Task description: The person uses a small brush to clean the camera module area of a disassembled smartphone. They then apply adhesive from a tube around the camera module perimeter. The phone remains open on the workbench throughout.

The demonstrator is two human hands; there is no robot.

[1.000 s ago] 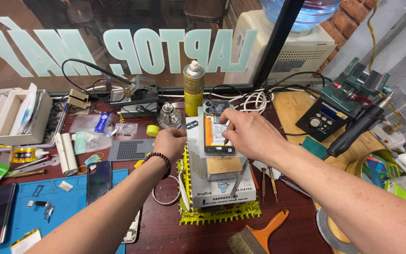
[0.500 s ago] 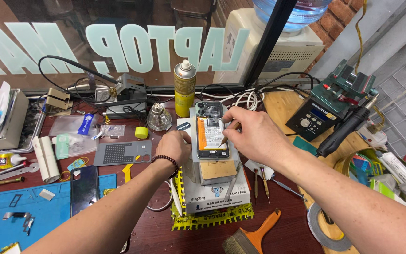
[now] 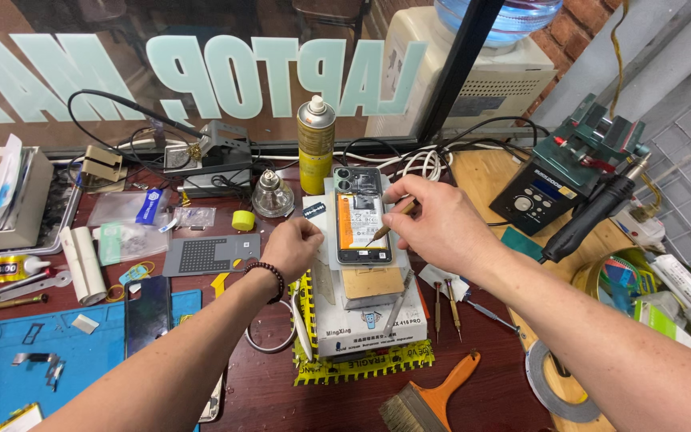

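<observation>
From the head camera, looking down on a crowded repair bench: an opened smartphone (image 3: 364, 216) with its back cover off lies flat on a pale pad atop a white boxed machine (image 3: 369, 316), which raises it towards the person and gives it a firm bed. The right hand (image 3: 433, 224) pinches a thin wooden-handled tool (image 3: 391, 223) between thumb and fingertips, pen-fashion, with the tip slanted down onto the phone's orange inner part — a grip that seems chosen for fine control. The left hand (image 3: 292, 247), a dark bead bracelet at its wrist, is curled into a loose fist with its knuckles at the left edge of the pad, apparently steadying it; whether anything lies inside the closed fingers cannot be made out.

Counted, nearest first: two small screwdrivers (image 3: 445, 300) lie side by side just right of the machine, within easy reach of the working hand. One brush with an orange handle (image 3: 429, 398) rests at the near edge of the table. One yellow spray can (image 3: 315, 145) stands upright behind the phone, beside one small glass spirit lamp (image 3: 272, 196). One hot-air station (image 3: 549, 192) sits to the right with its black handpiece leaning against it. One blue work mat (image 3: 49, 352) covers the near left corner, and one dark phone (image 3: 148, 314) lies across its edge — well apart from the opened one.
</observation>
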